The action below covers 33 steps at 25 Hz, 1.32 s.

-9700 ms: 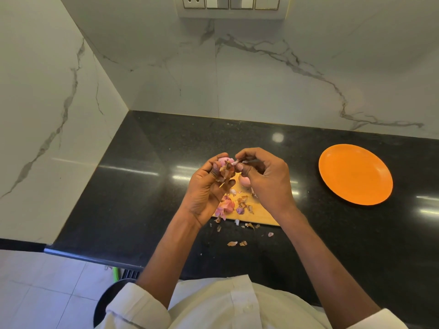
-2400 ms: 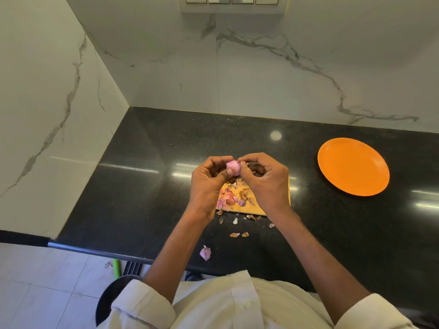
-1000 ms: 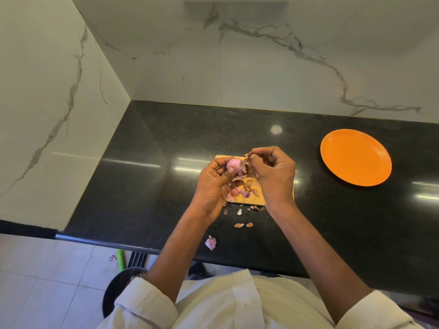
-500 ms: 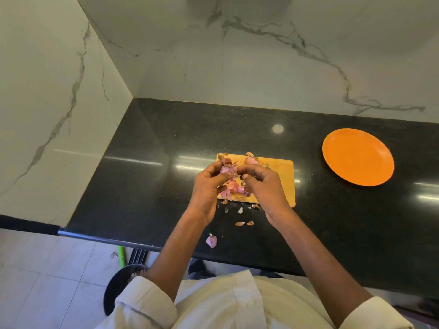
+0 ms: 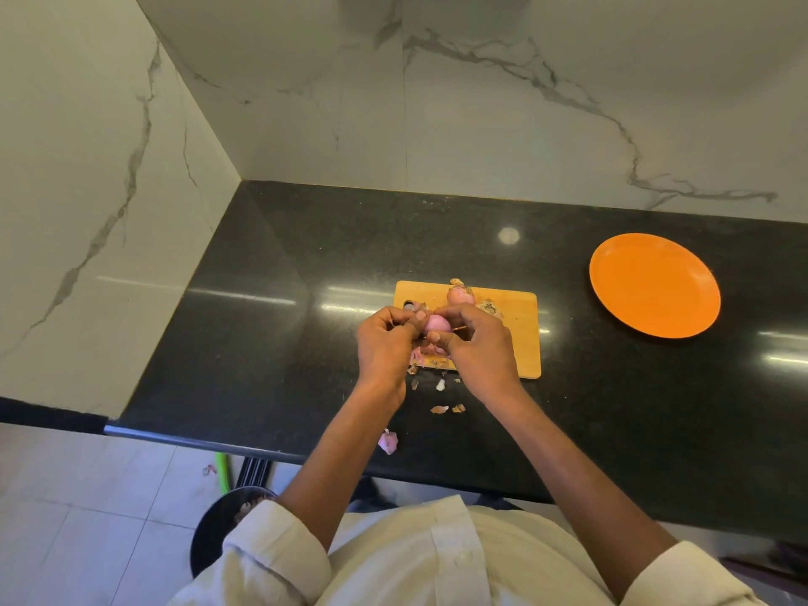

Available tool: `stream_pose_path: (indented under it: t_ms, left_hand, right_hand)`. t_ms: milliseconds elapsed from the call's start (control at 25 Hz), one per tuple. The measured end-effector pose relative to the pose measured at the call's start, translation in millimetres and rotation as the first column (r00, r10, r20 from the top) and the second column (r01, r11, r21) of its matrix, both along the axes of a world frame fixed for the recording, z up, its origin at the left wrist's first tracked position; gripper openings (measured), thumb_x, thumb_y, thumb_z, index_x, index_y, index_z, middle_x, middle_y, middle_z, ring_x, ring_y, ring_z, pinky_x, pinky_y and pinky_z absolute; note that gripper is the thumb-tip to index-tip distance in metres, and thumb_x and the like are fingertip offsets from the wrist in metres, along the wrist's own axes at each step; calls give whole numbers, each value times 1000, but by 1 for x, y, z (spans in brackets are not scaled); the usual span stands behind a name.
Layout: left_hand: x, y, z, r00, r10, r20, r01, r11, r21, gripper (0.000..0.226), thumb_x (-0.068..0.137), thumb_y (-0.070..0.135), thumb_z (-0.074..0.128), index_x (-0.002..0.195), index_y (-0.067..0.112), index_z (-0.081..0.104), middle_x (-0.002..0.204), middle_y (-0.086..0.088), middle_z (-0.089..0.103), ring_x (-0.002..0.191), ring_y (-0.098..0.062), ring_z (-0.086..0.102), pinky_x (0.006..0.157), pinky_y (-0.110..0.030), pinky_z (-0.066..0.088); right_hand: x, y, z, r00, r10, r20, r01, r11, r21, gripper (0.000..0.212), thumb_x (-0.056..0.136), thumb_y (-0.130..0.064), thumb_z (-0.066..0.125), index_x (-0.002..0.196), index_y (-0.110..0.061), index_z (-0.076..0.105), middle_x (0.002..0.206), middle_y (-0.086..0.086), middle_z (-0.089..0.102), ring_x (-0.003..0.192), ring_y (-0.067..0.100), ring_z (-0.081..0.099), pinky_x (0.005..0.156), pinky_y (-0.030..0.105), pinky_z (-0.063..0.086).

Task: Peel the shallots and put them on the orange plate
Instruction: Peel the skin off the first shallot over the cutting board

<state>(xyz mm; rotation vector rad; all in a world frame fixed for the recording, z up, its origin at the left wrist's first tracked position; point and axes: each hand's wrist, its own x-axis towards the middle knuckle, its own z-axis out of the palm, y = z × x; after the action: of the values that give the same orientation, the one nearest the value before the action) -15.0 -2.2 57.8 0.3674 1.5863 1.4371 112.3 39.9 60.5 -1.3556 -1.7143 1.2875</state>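
I see a black polished counter set into a corner of white marble walls, and on it a wooden cutting board that serves as my landmark. Just above the board's near left part my left hand and right hand meet, both pinching a pink shallot between their fingertips. Another shallot, unpeeled, lies at the board's far edge. Peel scraps lie on the counter just nearer than the board. The orange plate sits well to the board's right, with nothing on it.
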Motion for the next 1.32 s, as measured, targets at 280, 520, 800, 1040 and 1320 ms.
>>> stream_pose_path:
  t_ms: [280,520,800,1040,1320]
  left_hand:
    - [7,9,9,956,169,241,-147,983,-106,27,101,-9,62,78,6,61,82,-9,69,61,-15,65,52,-27,56]
    - [2,9,8,793,230,564,-193,973,-126,5,100,-4,66,99,-2,70,93,-14,73,69,-15,71,50,-17,55]
    - [-12,-7,2,970,-143,199,123,986,110,25,102,2,68,123,16,72,102,-9,77,83,-19,74,74,-32,63]
    - [-18,-9,-3,930,-275,-243,312,941,131,20,94,6,80,112,15,82,105,-3,82,101,-21,79,95,-43,64]
    - [-24,-9,-6,871,-307,-383,385,912,143,13,99,21,77,109,17,83,99,-6,82,97,-32,79,92,-51,64]
  right_hand:
    - [-1,-5,-5,994,20,104,-49,958,282,24,89,0,78,107,-16,73,98,-8,73,94,7,68,80,22,56]
    - [-6,-6,-1,954,-184,-238,103,942,-319,14,100,-11,72,113,-9,73,105,5,78,97,23,76,84,31,64]
    - [7,2,13,882,-296,-368,-19,757,-653,30,104,-33,64,122,-11,72,105,14,78,84,22,75,75,36,61]
    - [-1,3,15,970,-171,-175,48,833,-551,45,107,-55,51,112,-18,77,98,9,80,91,23,74,84,43,58]
    - [-1,6,18,981,-117,-157,18,852,-523,44,111,-46,46,111,-13,75,86,9,70,74,16,61,65,30,49]
